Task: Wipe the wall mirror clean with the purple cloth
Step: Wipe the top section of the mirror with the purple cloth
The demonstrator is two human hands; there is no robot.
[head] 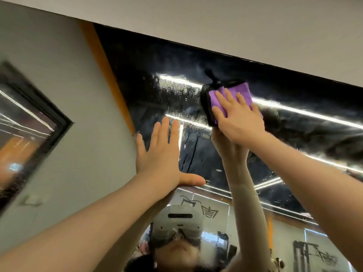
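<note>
Wall mirror (216, 154), high under the ceiling and beaded with droplets left of the purple cloth (233, 95): your right hand (241, 120) presses the folded cloth flat on the upper glass with straight fingers, while your left hand (161, 154) rests open, fingers spread, against the mirror's left edge. To finish this pass well, keep even pressure and overlap strokes toward the wet patch beside the cloth.

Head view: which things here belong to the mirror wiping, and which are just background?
Job:
mirror, wet with droplets
purple cloth, pressed flat on the glass
right hand, fingers straight on the cloth
left hand, open, flat against the mirror's left edge

Background:
framed panel on the grey wall
wall switch
ceiling
</note>
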